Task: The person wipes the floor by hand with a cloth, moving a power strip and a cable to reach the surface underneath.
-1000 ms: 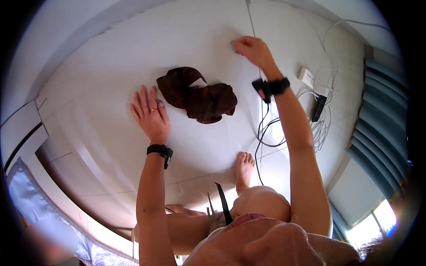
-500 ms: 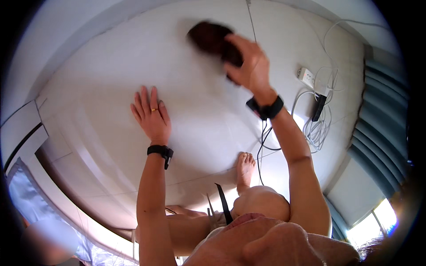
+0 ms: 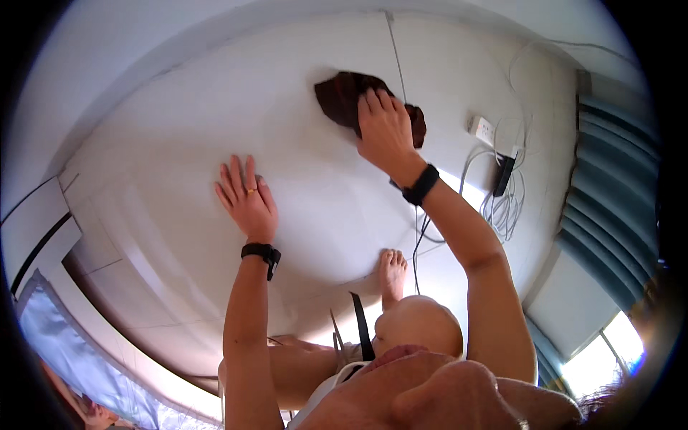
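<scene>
My right hand (image 3: 388,136) presses down on a dark brown cloth (image 3: 337,97) on the pale tiled floor. The fingers are bent over the cloth's middle, and its bunched edges stick out on both sides of the hand. Flat on the bare floor, to the left and nearer to me, rests my left hand (image 3: 247,204) with fingers spread and a gold ring on one of them. It holds nothing. Each wrist wears a black band.
On the right, a white power strip (image 3: 483,130), a black adapter (image 3: 504,176) and coiled grey cables (image 3: 507,211) lie near a blue-grey curtain (image 3: 609,186). My bare foot (image 3: 392,276) is between my arms. White furniture (image 3: 39,222) stands at left, with part of a person (image 3: 97,414) below it.
The right hand and the brown cloth have come toward me; the cloth, blurred before, now shows sharply under the fingers. The left hand stays planted on the floor.
</scene>
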Demonstrator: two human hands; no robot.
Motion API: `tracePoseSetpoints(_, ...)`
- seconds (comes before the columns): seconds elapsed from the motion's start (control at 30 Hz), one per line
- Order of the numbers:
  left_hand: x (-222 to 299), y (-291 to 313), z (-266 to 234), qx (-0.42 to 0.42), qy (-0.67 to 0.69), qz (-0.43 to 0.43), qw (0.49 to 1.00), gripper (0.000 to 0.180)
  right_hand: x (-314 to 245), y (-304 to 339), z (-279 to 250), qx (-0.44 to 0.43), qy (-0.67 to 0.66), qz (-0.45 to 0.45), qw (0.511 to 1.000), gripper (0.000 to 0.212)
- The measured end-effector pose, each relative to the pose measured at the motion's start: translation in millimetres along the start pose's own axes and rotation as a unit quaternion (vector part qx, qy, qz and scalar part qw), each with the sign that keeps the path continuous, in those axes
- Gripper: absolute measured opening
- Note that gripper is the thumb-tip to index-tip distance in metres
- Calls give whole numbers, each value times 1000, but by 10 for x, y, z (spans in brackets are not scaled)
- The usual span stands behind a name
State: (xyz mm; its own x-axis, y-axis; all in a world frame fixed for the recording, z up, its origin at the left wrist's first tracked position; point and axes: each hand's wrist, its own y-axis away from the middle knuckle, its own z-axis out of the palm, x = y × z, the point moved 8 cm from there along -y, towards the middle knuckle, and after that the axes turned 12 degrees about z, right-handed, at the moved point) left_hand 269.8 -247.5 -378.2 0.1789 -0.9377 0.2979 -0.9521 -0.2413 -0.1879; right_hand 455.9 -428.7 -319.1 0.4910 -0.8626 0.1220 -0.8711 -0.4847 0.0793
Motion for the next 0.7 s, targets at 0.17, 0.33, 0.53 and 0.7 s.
tracePoseSetpoints(0.17, -15, -23, 18, 12, 2, -9, 1000, 44, 127, -358, 102, 20, -44, 38, 998, 54)
tracePoseSetpoints(0.33, 69, -66, 3, 7, 8, -10, 1000, 43, 460, -365, 9, 24, -179, 104, 978, 64)
tracePoseSetpoints(0.53, -38, -35, -34, 35, -4, -5, 999, 43, -350, 1000, 272, -63, -274, 2, 960, 64)
tracePoseSetpoints(0.7, -8, -64, -77, 38, 16, -3, 999, 42, -861, 1914, 301, -240, -431, -86, 865, 60)
